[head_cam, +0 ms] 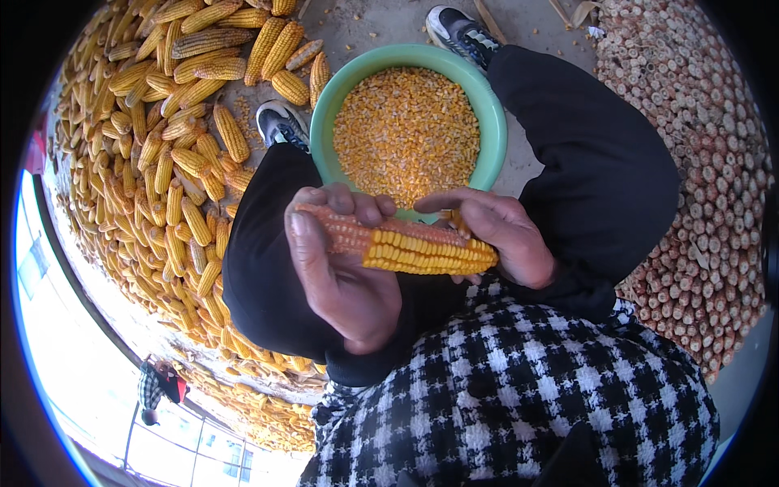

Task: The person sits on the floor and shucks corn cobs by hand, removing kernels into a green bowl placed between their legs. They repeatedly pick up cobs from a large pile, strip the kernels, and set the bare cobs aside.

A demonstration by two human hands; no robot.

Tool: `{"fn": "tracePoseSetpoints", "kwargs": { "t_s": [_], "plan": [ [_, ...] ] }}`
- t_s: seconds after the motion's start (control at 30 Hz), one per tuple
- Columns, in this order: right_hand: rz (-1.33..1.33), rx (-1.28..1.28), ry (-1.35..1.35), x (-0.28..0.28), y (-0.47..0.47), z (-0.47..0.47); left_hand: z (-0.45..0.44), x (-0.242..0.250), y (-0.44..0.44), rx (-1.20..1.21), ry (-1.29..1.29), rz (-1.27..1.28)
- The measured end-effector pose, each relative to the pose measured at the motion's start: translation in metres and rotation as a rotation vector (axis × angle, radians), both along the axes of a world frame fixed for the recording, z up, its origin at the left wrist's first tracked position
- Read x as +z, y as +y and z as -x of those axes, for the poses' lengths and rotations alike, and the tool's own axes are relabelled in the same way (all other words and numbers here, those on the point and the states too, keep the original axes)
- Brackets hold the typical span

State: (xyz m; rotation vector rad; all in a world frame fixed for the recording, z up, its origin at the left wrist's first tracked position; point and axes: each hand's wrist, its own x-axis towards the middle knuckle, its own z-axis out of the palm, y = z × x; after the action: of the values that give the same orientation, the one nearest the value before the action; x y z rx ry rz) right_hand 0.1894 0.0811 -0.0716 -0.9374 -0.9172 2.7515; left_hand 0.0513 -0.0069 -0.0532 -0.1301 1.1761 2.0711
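My left hand (341, 268) grips the bare left end of a partly shelled corn cob (432, 251), held roughly level. Yellow kernels still cover the cob's lower right part, while the left end and a strip along the top show bare reddish cob. At the kernelled right end is my right hand (502, 231), its fingers bent around that end and some loose kernels by the thumb; part of its fingers is hidden behind the cob. Just beyond both hands, between the feet, stands a green plastic basin (494, 131) holding many loose kernels (406, 131).
A large heap of unshelled corn cobs (176, 204) spreads over the left side. Stripped cobs (706, 201) are stacked closely at the right. Scattered kernels and husk bits lie on the concrete floor (359, 24). Another person (159, 386) is far off at the lower left.
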Motion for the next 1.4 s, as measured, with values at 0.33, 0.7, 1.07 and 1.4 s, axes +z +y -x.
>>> {"fn": "tracePoseSetpoints", "kwargs": {
  "t_s": [0.33,0.7,1.07,1.4],
  "plan": [
    [0.147,0.088,-0.075,0.003,0.003,-0.005,0.008,0.013,0.006,-0.013,0.032,-0.069],
    [0.236,0.031,-0.006,0.007,0.005,-0.007,0.012,0.020,0.007,0.026,0.017,-0.068],
    [0.176,-0.187,0.079,0.008,-0.002,-0.001,0.015,0.012,0.007,0.071,0.117,0.020],
    [-0.166,0.109,-0.039,-0.002,-0.006,0.003,-0.015,0.000,0.008,-0.202,0.049,0.269]
  ]
}}
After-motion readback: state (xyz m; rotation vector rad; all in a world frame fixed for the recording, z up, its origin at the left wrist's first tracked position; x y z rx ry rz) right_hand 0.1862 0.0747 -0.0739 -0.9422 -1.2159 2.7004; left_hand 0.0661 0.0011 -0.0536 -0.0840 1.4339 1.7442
